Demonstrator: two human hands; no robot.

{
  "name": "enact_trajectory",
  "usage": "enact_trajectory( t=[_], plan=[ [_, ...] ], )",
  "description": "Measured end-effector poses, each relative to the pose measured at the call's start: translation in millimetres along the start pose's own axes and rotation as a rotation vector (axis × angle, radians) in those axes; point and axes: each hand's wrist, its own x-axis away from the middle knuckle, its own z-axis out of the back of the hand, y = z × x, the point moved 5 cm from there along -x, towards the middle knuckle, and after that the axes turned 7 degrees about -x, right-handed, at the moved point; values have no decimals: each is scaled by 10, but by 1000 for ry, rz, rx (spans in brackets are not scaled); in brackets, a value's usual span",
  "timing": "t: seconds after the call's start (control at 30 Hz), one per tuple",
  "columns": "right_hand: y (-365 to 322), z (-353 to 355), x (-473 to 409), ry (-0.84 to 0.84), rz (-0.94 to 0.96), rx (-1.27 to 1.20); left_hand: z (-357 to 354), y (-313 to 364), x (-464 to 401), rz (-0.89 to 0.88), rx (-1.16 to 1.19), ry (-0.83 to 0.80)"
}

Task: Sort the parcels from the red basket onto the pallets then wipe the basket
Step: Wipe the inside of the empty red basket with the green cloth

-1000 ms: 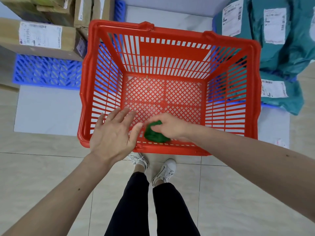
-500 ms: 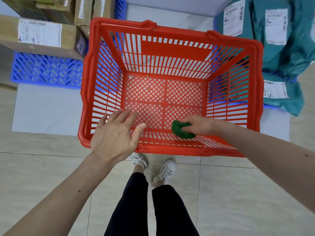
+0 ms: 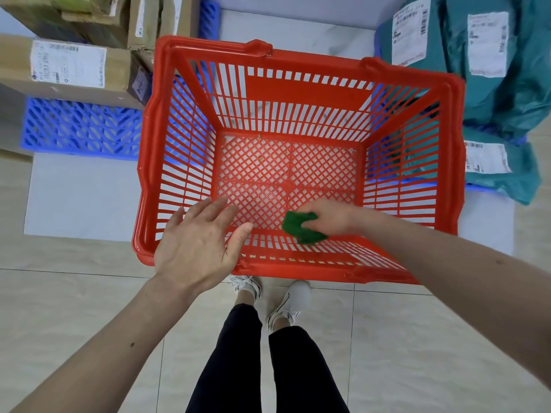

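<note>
The red basket (image 3: 298, 93) stands in front of me with no parcels inside. My right hand (image 3: 329, 217) is shut on a green cloth (image 3: 301, 226), pressed against the inside of the basket's near wall. My left hand (image 3: 196, 242) hovers flat, fingers spread, over the basket's near left corner, holding nothing. Brown cardboard parcels (image 3: 68, 70) sit on the blue pallet (image 3: 80, 131) at the left. Teal bag parcels (image 3: 504, 84) with white labels lie on a pallet at the right.
My legs and white shoes (image 3: 286, 302) stand just below the basket on beige floor tiles. A pale mat (image 3: 80, 201) lies under the basket and pallets. Pallets flank the basket closely on both sides.
My right hand has moved the green cloth along the near wall from left of centre to the right, then slightly back. The left hand stayed over the near left corner.
</note>
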Motion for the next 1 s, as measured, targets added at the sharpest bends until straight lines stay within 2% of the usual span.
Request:
enact_trajectory(
  t=[0.1, 0.23, 0.27, 0.37, 0.47, 0.53, 0.6, 0.63, 0.67, 0.73, 0.77, 0.8, 0.9, 1.0],
  plan=[
    [-70, -326, -92, -166, 45, 224, -5, -5, -3, 16, 9, -1],
    [56, 86, 29, -211, -19, 499, 7, 39, 6, 14, 33, 3],
    [121, 200, 26, -169, -46, 499, 10, 46, 3, 11, 34, 4],
    [56, 175, 10, -62, -21, 293, -2, 37, -6, 10, 26, -1],
    [-103, -213, 83, -160, 69, 265, -9, 21, 1, 13, 31, 4],
    [-63, -168, 73, -171, 65, 391, -12, 15, -3, 12, 30, -10],
    [43, 62, 30, -91, -21, 447, -14, 8, -5, 13, 46, -28],
    [61, 208, 17, 2, -50, 408, -18, 8, -4, 13, 65, -37],
    [12, 348, 18, 129, -32, 354, -20, 8, -6, 12, 90, -49],
    [-168, 534, 21, 410, 118, 288, 20, 9, -29, -3, 142, -55],
    [-263, 550, 17, 480, 199, 298, 72, 0, -65, -19, 151, -35],
    [-338, 522, -14, 469, 223, 356, 141, -18, -125, -42, 136, 11],
    [-378, 377, -209, 274, 68, 485, 428, -116, -429, -124, 13, 273],
    [-379, 303, -477, 345, -11, 389, 667, -257, -821, -139, -122, 417]
  ],
)
